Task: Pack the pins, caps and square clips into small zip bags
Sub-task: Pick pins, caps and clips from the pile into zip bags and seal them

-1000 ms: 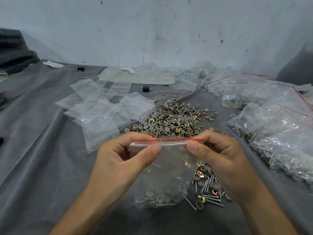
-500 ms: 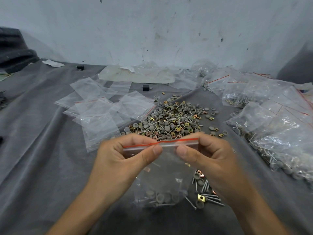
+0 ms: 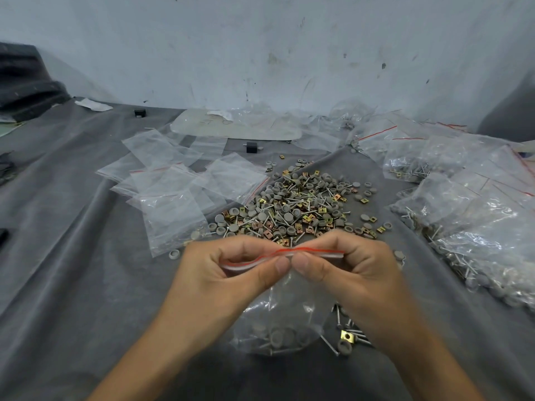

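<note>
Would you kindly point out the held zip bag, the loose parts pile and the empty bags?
held zip bag (image 3: 289, 314), head view, clear lower body.
loose parts pile (image 3: 301, 206), head view, its middle.
empty bags (image 3: 170, 218), head view, nearest bag's middle.

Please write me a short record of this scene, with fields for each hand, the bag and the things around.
left hand: pinches the red-lined top of the zip bag
right hand: pinches the same top, thumbs nearly meeting
zip bag: hangs between hands; caps and pins at its bottom
loose pile: pins, caps, square clips, behind the hands
empty bags: left of pile
filled bags: far right
surface: grey cloth
</note>
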